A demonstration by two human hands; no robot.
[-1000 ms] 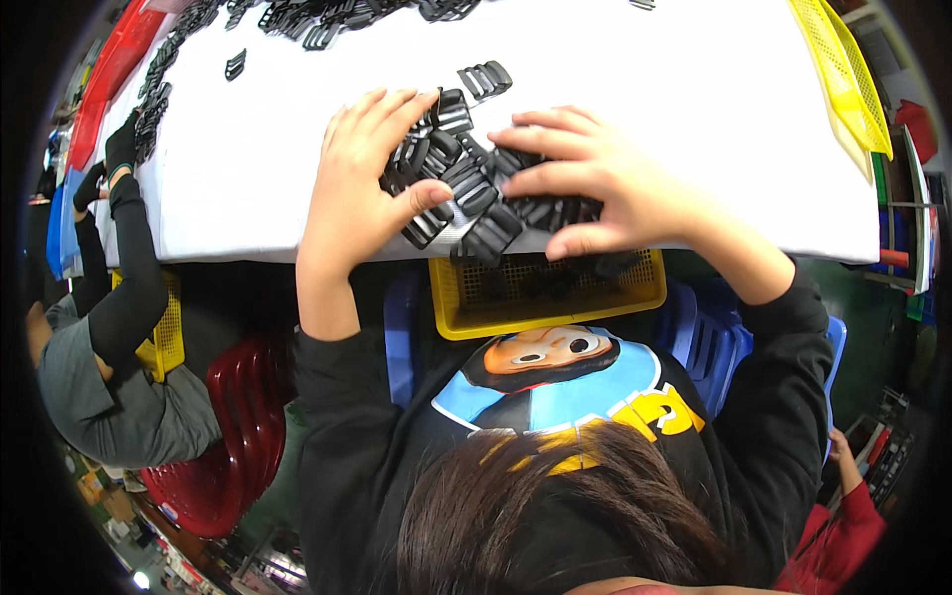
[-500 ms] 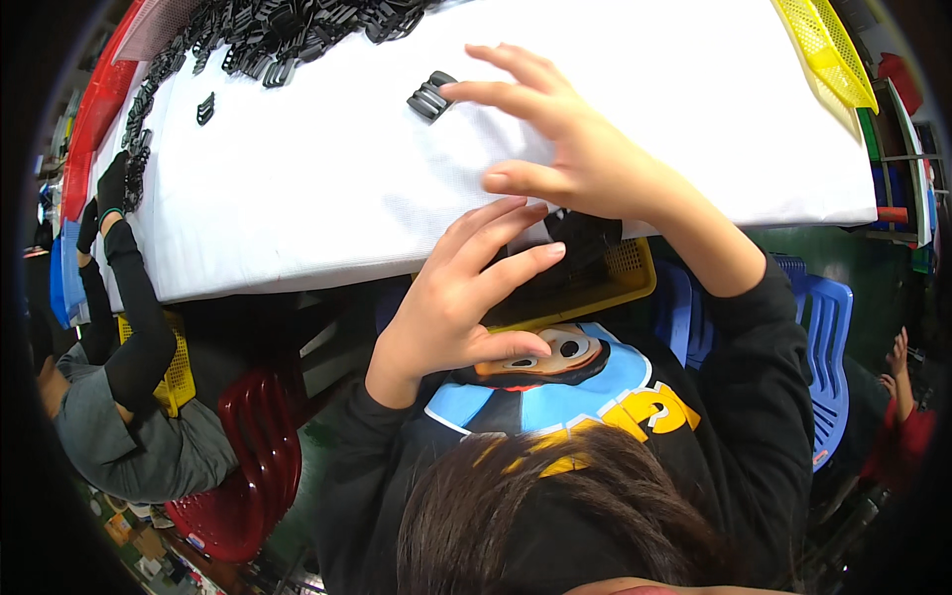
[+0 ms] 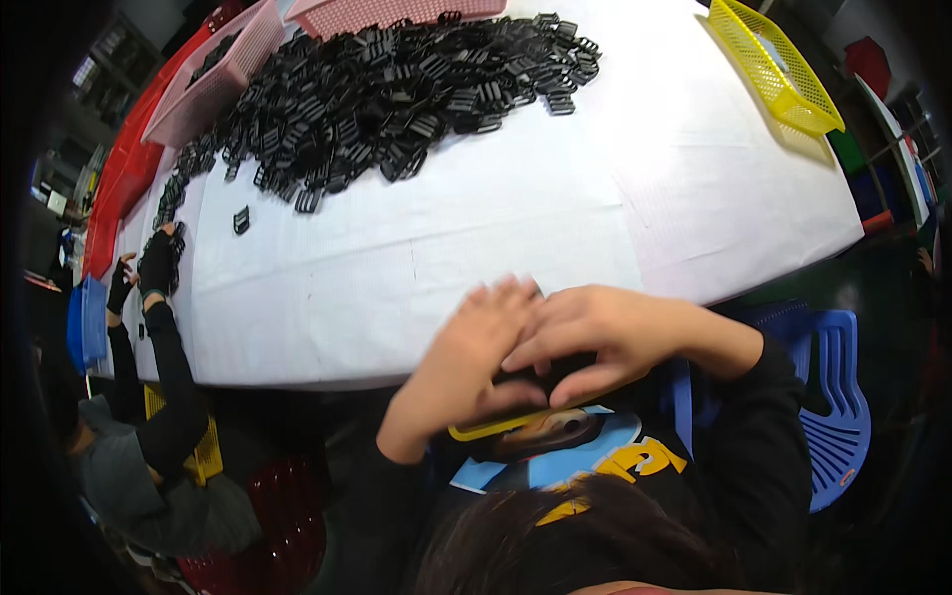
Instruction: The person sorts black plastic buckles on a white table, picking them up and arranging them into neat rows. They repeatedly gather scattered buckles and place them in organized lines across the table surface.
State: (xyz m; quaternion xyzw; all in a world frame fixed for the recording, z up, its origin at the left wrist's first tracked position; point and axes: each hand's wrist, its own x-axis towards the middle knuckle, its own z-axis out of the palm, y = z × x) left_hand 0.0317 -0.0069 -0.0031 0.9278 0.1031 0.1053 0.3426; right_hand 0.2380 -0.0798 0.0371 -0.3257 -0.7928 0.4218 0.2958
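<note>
At the table's near edge my two hands come together, overlapping at the fingers. My left hand (image 3: 471,347) is smeared by motion, its fingers close beside those of my right hand. The fingers of my right hand (image 3: 605,332) curl inward, with the thumb pointing down. A sliver of something dark shows by the left fingertips; the rest of it is hidden. Just below the hands, the yellow rim of a basket (image 3: 486,428) shows against my shirt. Farther off lies a large heap of black plastic strap buckles (image 3: 377,99), and one loose buckle (image 3: 241,220) sits apart from it.
A white cloth covers the table (image 3: 416,268). Pink baskets (image 3: 213,84) stand behind the heap, and a yellow basket (image 3: 778,74) at the far right. On the left, a co-worker's gloved hands (image 3: 154,263) are among buckles. A blue plastic chair (image 3: 838,397) is at right.
My hands have drawn together and back to the table edge. The small group of buckles by my right hand is gone from its spot. My view has shifted, showing more of the heap.
</note>
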